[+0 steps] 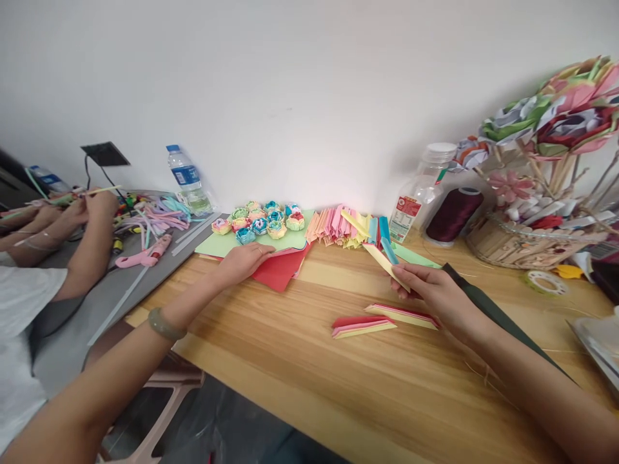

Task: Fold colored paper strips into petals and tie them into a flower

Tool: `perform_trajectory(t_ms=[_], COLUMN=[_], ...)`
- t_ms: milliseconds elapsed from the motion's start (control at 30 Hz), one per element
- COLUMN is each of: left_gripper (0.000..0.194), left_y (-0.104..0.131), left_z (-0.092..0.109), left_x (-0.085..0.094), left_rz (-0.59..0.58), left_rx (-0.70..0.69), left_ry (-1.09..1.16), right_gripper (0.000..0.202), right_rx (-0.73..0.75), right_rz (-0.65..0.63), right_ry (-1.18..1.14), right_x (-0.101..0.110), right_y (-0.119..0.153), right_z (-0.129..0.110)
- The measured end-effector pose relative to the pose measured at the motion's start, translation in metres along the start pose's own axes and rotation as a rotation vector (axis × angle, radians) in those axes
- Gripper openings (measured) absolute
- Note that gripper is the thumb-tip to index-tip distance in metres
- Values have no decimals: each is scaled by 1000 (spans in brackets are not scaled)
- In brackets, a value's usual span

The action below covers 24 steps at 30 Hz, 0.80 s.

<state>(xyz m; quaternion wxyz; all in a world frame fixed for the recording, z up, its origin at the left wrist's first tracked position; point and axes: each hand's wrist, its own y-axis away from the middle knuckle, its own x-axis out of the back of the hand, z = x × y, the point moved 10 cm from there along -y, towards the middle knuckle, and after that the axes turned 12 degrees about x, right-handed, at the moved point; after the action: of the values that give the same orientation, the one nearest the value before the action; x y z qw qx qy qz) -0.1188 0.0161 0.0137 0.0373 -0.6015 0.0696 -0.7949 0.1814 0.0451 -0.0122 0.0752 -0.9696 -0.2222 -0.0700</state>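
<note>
My left hand point(246, 261), with a bracelet at its wrist, rests at the front edge of a stack of coloured paper point(206, 245). Its fingers are stretched out over the stack, and a red sheet point(275, 274) juts out beneath. Several small folded paper flowers point(259, 225) sit on the top green sheet. My right hand point(425, 287) is closed on folded paper strips point(382, 259), pale yellow with pink and blue. Two more folded strips, red, pink and yellow, lie below it: one on the left point(362, 327), one on the right point(403, 314).
A row of pleated paper pieces point(338, 227) lies by the wall. Behind are a clear bottle point(418, 193), a dark thread spool point(454, 216) and a basket point(522, 241) of paper flowers. Left, another person's arms point(89, 238) work near a pink glue gun point(145, 252) and a water bottle point(186, 177).
</note>
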Motion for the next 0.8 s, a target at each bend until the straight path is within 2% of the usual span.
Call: perform_trajectory(t_ms=[133,300,567,800], left_gripper=[30,23,21,21], left_y=[-3,-6,-9,-12], left_z=[-4,-9,-26,-28], left_x=[5,-2,-6,-14], left_rz=[20,-27,31,-57], left_rx=[26,15,130,158], left_ry=[138,364,579,664], right_gripper=[36,37,37,36], right_rx=[1,0,7,14], right_rz=[-1,-7,-5,-24], right_ry=[-1,11,20,27], right_x=[-1,-1,-1,-1], right_y=[0,0,0,0], right_z=[-1,1,2,3])
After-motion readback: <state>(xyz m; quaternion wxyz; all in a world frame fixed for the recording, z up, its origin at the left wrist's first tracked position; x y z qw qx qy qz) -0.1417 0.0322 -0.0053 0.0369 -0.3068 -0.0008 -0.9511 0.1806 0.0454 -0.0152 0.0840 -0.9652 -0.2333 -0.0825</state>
